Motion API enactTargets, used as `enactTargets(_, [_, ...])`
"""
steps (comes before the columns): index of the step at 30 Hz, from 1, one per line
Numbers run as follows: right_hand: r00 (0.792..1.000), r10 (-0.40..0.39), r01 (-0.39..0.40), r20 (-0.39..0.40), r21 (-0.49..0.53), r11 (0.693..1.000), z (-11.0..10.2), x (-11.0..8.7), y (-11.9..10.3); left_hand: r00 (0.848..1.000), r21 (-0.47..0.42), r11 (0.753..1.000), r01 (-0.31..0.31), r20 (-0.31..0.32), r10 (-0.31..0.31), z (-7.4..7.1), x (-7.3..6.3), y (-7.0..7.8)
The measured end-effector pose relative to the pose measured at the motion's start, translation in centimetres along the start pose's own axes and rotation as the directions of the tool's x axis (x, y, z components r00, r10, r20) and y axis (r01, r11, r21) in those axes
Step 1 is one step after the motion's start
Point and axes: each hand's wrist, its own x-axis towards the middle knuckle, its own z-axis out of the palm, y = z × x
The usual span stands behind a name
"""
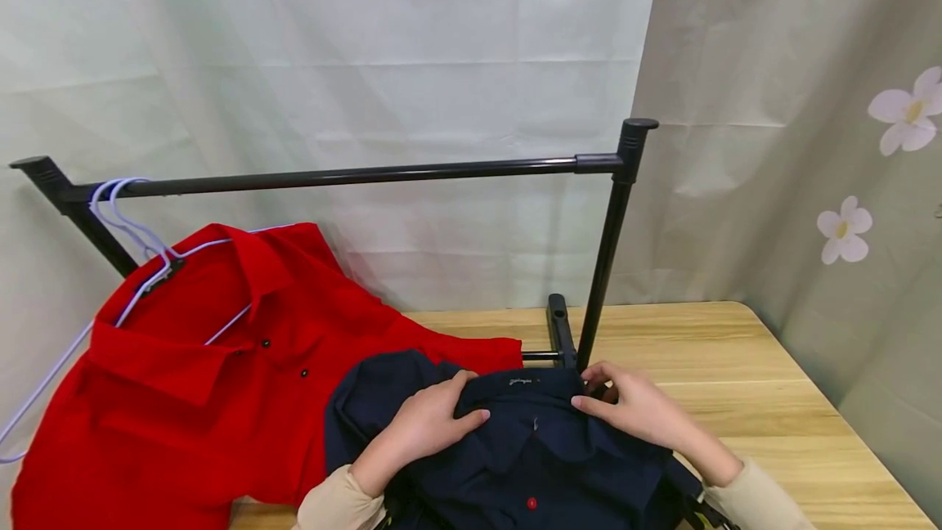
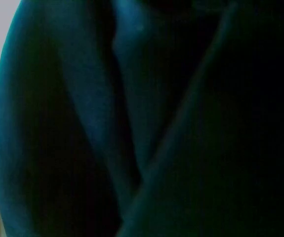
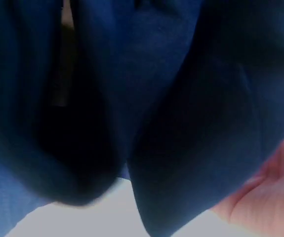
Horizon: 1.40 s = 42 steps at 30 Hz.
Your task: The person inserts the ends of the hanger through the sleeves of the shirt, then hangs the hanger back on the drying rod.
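Observation:
A navy shirt (image 1: 508, 464) with a red button is held up by its collar in the head view. My left hand (image 1: 432, 424) grips the collar's left side, thumb in front and fingertips hidden behind the cloth. At the collar's right end, my right hand (image 1: 639, 409) pinches the fabric between thumb and fingers. Dark folds of the navy shirt (image 2: 92, 118) fill the left wrist view. In the right wrist view, the hanging navy cloth (image 3: 206, 148) covers most of the frame, with part of the right hand (image 3: 272, 197) at the lower right.
A red shirt (image 1: 221, 424) on a pale purple hanger (image 1: 143, 289) hangs at the left end of a black rack bar (image 1: 368, 177). The rack's right post (image 1: 607, 268) rises just behind my right hand. A wooden table (image 1: 773, 424) lies below, with curtains behind.

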Motion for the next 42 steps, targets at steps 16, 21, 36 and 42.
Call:
enactTargets(16, [0.988, -0.117, 0.117, 0.099, 0.005, 0.993, 0.2, -0.4, 1.1, 0.975, -0.051, 0.983, -0.178, 0.123, 0.183, -0.2, -1.3, -1.0])
enactTargets(21, [0.984, -0.154, 0.155, 0.085, 0.0, 0.988, -0.1, -0.4, 1.0, 0.973, -0.041, 0.982, -0.183, 0.139, 0.187, -0.7, -1.8, -1.2])
enactTargets(36, [0.964, -0.263, 0.259, 0.042, 0.074, 0.963, -3.4, -0.8, -1.0, 0.984, -0.124, 0.977, -0.174, 0.008, 0.176, -5.2, -3.5, -1.7])
enactTargets(42, [0.938, -0.347, 0.346, 0.002, 0.051, 0.937, -4.4, -0.4, -2.0, 0.982, -0.138, 0.977, -0.163, -0.118, 0.147, -7.0, -3.8, -1.4])
